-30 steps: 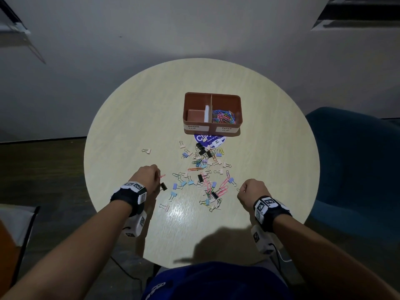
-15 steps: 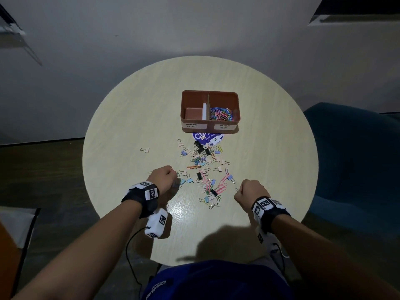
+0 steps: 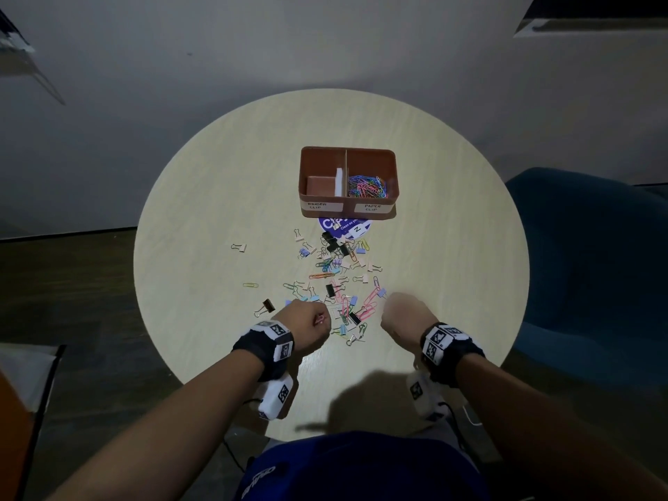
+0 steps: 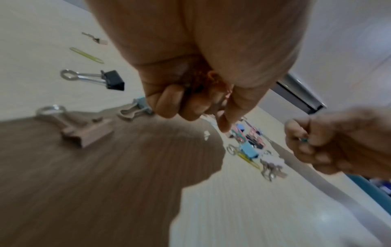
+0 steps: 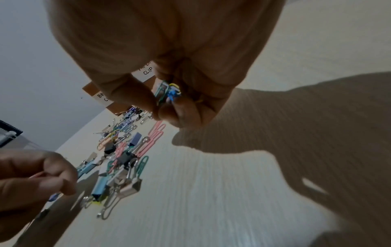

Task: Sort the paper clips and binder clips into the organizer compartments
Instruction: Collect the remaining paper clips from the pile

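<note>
The brown organizer (image 3: 393,164) stands mid-table; its left compartment is labelled binder clip, and its right one holds coloured paper clips (image 3: 367,186). A loose pile of paper and binder clips (image 3: 339,280) stretches from it toward me. My left hand (image 3: 311,323) is a fist at the pile's near left edge, gripping pinkish paper clips (image 4: 213,78). My right hand (image 3: 405,316) is curled at the pile's near right edge, pinching green, blue and yellow paper clips (image 5: 169,91). What lies deeper in either fist is hidden.
A black binder clip (image 3: 268,304), a yellow paper clip (image 3: 250,284) and a beige binder clip (image 3: 239,247) lie apart, left of the pile. A purple round sticker (image 3: 343,226) sits before the organizer. A blue chair (image 3: 592,269) is at the right.
My left hand moved right, from beside the black binder clip to the pile's near edge, still holding its clips. The right hand shifted only slightly.
</note>
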`<act>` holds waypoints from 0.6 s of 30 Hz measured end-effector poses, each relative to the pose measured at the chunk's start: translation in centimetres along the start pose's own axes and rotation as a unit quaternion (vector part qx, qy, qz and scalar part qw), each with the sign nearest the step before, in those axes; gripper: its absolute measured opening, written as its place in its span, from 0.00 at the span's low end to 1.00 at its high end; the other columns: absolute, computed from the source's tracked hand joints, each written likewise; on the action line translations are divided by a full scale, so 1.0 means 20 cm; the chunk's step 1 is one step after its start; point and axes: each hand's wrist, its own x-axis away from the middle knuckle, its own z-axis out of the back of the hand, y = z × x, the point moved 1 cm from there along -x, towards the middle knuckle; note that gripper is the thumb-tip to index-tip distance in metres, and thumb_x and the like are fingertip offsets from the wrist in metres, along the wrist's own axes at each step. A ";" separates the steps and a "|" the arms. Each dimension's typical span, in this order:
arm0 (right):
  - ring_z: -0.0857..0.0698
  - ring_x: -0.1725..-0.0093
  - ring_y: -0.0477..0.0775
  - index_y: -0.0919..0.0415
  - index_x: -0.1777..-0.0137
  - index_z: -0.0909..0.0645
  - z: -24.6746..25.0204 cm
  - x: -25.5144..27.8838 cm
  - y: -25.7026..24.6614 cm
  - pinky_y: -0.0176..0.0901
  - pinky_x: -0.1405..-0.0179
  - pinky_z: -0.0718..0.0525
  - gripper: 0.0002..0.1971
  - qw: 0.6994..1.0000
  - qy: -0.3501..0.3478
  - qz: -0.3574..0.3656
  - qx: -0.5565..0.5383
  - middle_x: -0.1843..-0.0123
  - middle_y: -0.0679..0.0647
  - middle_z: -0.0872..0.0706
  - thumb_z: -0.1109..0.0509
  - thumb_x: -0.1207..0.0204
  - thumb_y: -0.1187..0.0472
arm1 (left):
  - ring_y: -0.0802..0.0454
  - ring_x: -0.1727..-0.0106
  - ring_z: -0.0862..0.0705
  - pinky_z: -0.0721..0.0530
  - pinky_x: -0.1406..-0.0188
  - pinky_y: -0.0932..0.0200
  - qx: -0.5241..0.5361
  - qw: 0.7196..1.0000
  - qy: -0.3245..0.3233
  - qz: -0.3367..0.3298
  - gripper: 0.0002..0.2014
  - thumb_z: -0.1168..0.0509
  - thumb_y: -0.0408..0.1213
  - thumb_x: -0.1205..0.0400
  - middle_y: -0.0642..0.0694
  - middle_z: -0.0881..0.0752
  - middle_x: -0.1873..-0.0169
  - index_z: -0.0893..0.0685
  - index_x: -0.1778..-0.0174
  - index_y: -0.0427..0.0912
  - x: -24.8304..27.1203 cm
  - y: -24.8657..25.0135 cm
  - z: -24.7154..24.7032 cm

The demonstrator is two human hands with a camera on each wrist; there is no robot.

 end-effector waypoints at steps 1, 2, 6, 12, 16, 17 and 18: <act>0.21 0.72 0.54 0.55 0.68 0.23 -0.01 0.00 0.00 0.41 0.70 0.25 0.05 1.000 -0.017 0.004 -0.018 0.69 0.54 0.15 0.35 0.32 0.64 | 0.51 0.56 0.15 0.14 0.51 0.52 -0.014 1.000 -0.007 -0.010 0.07 0.39 0.46 0.21 0.52 0.12 0.59 0.16 0.55 0.51 0.00 0.01 -0.02; 0.22 0.73 0.54 0.55 0.70 0.23 -0.02 0.01 0.00 0.42 0.70 0.25 0.07 0.999 -0.030 0.005 -0.035 0.71 0.55 0.15 0.37 0.32 0.64 | 0.50 0.55 0.15 0.14 0.51 0.51 -0.028 0.999 -0.013 -0.014 0.06 0.38 0.47 0.21 0.52 0.12 0.59 0.17 0.54 0.52 -0.01 0.01 -0.04; 0.29 0.75 0.53 0.56 0.75 0.25 -0.05 0.03 0.01 0.39 0.75 0.33 0.10 0.987 -0.061 -0.030 -0.145 0.73 0.62 0.22 0.37 0.34 0.65 | 0.47 0.52 0.16 0.16 0.52 0.53 -0.070 0.997 0.003 -0.018 0.11 0.33 0.52 0.21 0.52 0.15 0.56 0.21 0.47 0.53 -0.03 0.04 -0.08; 0.24 0.71 0.52 0.55 0.67 0.29 -0.05 0.05 0.00 0.39 0.74 0.29 0.10 0.994 -0.042 0.027 0.097 0.69 0.51 0.21 0.31 0.29 0.60 | 0.41 0.52 0.16 0.15 0.57 0.51 -0.160 0.986 0.005 -0.044 0.08 0.40 0.49 0.18 0.46 0.14 0.55 0.22 0.49 0.52 -0.06 0.06 -0.12; 0.19 0.75 0.54 0.51 0.58 0.24 -0.12 0.05 0.01 0.41 0.73 0.20 0.02 0.988 -0.081 0.057 0.123 0.66 0.52 0.15 0.34 0.25 0.58 | 0.41 0.54 0.16 0.15 0.59 0.52 -0.173 0.984 0.004 -0.039 0.09 0.43 0.47 0.18 0.46 0.14 0.56 0.20 0.48 0.51 -0.04 0.02 -0.11; 0.18 0.74 0.52 0.51 0.55 0.22 -0.13 0.06 0.00 0.41 0.71 0.19 0.00 0.984 -0.093 0.067 0.139 0.66 0.49 0.16 0.34 0.23 0.57 | 0.42 0.55 0.16 0.15 0.59 0.52 -0.170 0.985 0.003 -0.039 0.09 0.44 0.47 0.18 0.46 0.14 0.56 0.20 0.49 0.51 -0.03 0.00 -0.11; 0.18 0.72 0.50 0.51 0.53 0.20 -0.14 0.06 -0.02 0.39 0.69 0.19 0.02 0.980 -0.105 0.080 0.151 0.65 0.46 0.16 0.33 0.22 0.57 | 0.43 0.56 0.16 0.15 0.60 0.52 -0.165 0.986 0.003 -0.039 0.10 0.45 0.47 0.18 0.47 0.14 0.57 0.20 0.50 0.51 -0.02 -0.01 -0.10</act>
